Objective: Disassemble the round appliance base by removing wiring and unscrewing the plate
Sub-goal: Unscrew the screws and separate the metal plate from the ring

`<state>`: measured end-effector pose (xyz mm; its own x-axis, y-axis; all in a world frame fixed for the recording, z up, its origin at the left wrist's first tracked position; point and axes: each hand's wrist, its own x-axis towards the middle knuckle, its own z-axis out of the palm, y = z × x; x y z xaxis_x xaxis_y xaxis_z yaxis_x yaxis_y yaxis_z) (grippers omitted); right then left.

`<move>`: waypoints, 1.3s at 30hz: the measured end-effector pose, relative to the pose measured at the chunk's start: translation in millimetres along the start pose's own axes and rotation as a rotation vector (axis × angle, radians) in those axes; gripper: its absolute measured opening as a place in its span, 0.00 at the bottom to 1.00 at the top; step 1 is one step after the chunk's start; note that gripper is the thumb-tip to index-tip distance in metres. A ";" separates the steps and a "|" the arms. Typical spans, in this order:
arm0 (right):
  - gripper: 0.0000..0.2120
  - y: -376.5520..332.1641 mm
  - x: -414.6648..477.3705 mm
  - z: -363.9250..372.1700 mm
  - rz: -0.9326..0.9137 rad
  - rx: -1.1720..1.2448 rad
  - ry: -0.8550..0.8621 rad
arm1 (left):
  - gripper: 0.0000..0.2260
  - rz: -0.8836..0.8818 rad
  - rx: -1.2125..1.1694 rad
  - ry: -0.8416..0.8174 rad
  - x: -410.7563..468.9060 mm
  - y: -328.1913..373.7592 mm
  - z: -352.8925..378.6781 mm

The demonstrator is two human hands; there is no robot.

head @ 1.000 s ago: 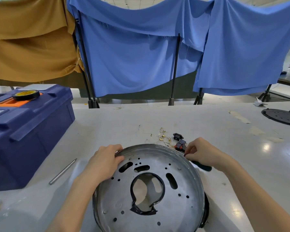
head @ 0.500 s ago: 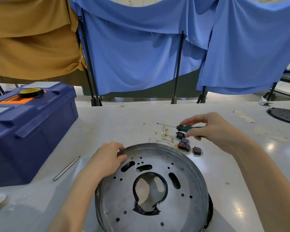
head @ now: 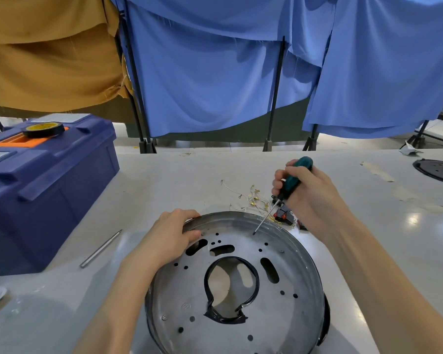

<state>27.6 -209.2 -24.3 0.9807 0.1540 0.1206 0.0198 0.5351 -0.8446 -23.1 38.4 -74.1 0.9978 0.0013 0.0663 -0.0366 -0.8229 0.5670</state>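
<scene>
The round metal appliance base (head: 287, 315) lies on the white table in front of me, its perforated plate facing up with a black-edged opening in the middle. My left hand (head: 168, 238) grips the base's far left rim. My right hand (head: 310, 192) holds a green-handled screwdriver (head: 292, 180), tilted, its tip touching the plate near the far rim. Removed wires with gold terminals (head: 251, 198) and small black and red switches (head: 284, 214) lie just behind the base.
A dark blue toolbox (head: 44, 190) with a tape roll (head: 43, 129) on top stands at the left. A thin metal rod (head: 101, 248) lies on the table beside it. A black round cover (head: 437, 170) sits far right. Blue and brown cloths hang behind.
My right hand picked the screwdriver up from beside the base, turned it from lying sideways to pointing down, and set its tip on the plate. My left hand stays on the rim.
</scene>
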 end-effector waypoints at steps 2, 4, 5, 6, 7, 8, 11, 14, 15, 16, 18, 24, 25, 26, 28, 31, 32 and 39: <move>0.10 6.7 -0.1 6.5 0.008 0.002 0.026 | 0.11 0.003 -0.009 -0.008 0.5 -0.4 -0.1; 0.18 11.4 -0.3 13.6 -0.017 -0.084 0.103 | 0.12 0.001 -0.010 -0.013 0.6 -0.7 -0.4; 0.20 12.6 -0.8 15.9 -0.037 -0.119 0.148 | 0.12 0.001 -0.012 -0.016 0.4 -0.8 -0.6; 0.22 12.5 -1.5 16.9 -0.053 -0.132 0.189 | 0.12 0.003 -0.015 -0.017 0.1 -0.9 -0.6; 0.23 11.5 -2.2 17.0 -0.069 -0.126 0.222 | 0.12 0.005 -0.017 -0.017 -0.1 -1.2 -0.7; 0.23 9.9 -3.2 16.3 -0.084 -0.113 0.247 | 0.12 0.007 -0.017 -0.016 -0.4 -1.4 -0.8; 0.22 4.6 -4.6 13.1 -0.128 -0.117 0.287 | 0.11 0.001 -0.008 -0.004 -0.3 -1.4 -0.5; 0.21 2.5 -6.0 11.0 -0.152 -0.169 0.288 | 0.12 -0.014 -0.006 0.003 -0.1 -0.6 0.0; 0.21 2.1 -6.6 10.9 -0.152 -0.182 0.286 | 0.12 -0.015 -0.006 0.001 -0.1 -0.3 0.4; 0.21 1.6 -7.1 10.8 -0.152 -0.194 0.284 | 0.11 -0.014 -0.006 -0.001 -0.2 0.1 0.6; 0.21 0.6 -7.8 11.0 -0.150 -0.214 0.270 | 0.11 -0.018 -0.003 -0.001 -0.2 1.2 0.8; 0.20 0.9 -9.1 12.7 -0.148 -0.259 0.239 | 0.11 -0.021 0.012 0.003 -0.5 2.2 -0.6; 0.20 1.6 -9.4 12.8 -0.149 -0.257 0.236 | 0.11 -0.023 0.013 0.009 -0.7 2.4 -0.5; 0.20 2.2 -9.8 12.7 -0.149 -0.255 0.233 | 0.11 -0.026 0.013 0.014 -1.1 2.4 -0.3; 0.20 2.6 -10.5 12.6 -0.152 -0.253 0.228 | 0.11 -0.028 0.011 0.012 -1.1 2.3 0.2; 0.21 2.9 -11.5 12.5 -0.153 -0.258 0.219 | 0.12 -0.031 0.015 0.012 -1.2 2.5 0.2; 0.22 2.9 -11.9 12.5 -0.152 -0.263 0.210 | 0.12 -0.033 0.017 0.015 -1.0 2.4 0.3; 0.20 7.8 -14.7 17.9 -0.219 -0.387 0.087 | 0.13 -0.045 0.032 0.026 0.4 -0.2 1.2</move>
<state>9.8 -192.4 -23.3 0.9575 -0.0076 0.2883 0.2842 0.1947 -0.9388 -22.7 37.9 -75.2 0.9966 0.0533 0.0624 0.0108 -0.8392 0.5437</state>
